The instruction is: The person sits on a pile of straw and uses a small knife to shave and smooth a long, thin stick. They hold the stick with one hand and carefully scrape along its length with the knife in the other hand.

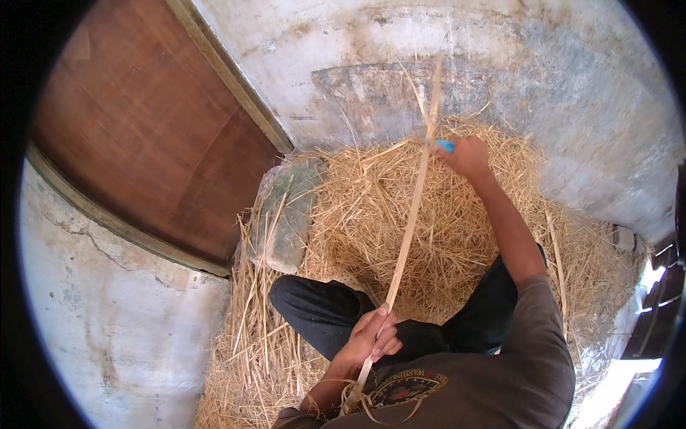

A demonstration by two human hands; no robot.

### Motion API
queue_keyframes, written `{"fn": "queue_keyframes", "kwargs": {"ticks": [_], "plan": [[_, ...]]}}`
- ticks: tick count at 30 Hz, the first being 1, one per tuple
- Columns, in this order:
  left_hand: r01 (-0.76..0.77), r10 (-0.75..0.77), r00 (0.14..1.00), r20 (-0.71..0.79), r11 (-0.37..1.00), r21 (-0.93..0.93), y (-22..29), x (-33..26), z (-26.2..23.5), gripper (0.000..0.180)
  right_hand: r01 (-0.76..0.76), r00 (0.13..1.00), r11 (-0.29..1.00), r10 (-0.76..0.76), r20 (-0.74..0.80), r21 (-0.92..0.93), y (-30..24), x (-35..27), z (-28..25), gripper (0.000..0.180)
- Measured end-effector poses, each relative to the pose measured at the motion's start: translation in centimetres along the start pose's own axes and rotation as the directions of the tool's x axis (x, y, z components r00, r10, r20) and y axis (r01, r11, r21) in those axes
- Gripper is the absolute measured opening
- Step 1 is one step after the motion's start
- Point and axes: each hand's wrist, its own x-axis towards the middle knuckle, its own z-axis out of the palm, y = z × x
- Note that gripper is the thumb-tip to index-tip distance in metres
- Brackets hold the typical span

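A long, pale, flat strip of what looks like bamboo or wood (410, 225) runs from my lap up toward the far wall. My left hand (371, 334) is closed around its lower part, close to my body. Out at the upper part of the strip, my right hand (468, 156) grips a small tool with a blue handle (445, 146). The tool's working end meets the strip, but its shape is too small to make out. A thin sliver (414, 89) stands away from the strip beyond that spot. Curled thin fibres (355, 393) hang at the strip's near end against my shirt.
Loose straw-like shavings (386, 193) lie heaped in front of my crossed legs. A greenish stone block (294, 214) sits left of the heap, beside a brown wooden door (164, 129). A stained whitewashed wall (514, 64) rises behind; longer strips (554, 250) lie at the right.
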Motion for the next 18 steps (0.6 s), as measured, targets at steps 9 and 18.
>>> {"fn": "queue_keyframes", "kwargs": {"ticks": [9, 18], "plan": [[-0.033, 0.04, 0.999, -0.024, 0.969, 0.245, 0.8, -0.3, 0.9, 0.039, -0.168, 0.986, 0.972, 0.162, 0.045, 0.166, 3.3, 1.5, 1.9, 0.079], [-0.124, 0.267, 0.959, -0.099, 0.704, 0.699, 1.9, 0.2, 1.8, 0.036, -0.466, 0.878, 0.174, -0.033, 0.478, 0.868, -4.6, -5.6, -0.6, 0.073]]}}
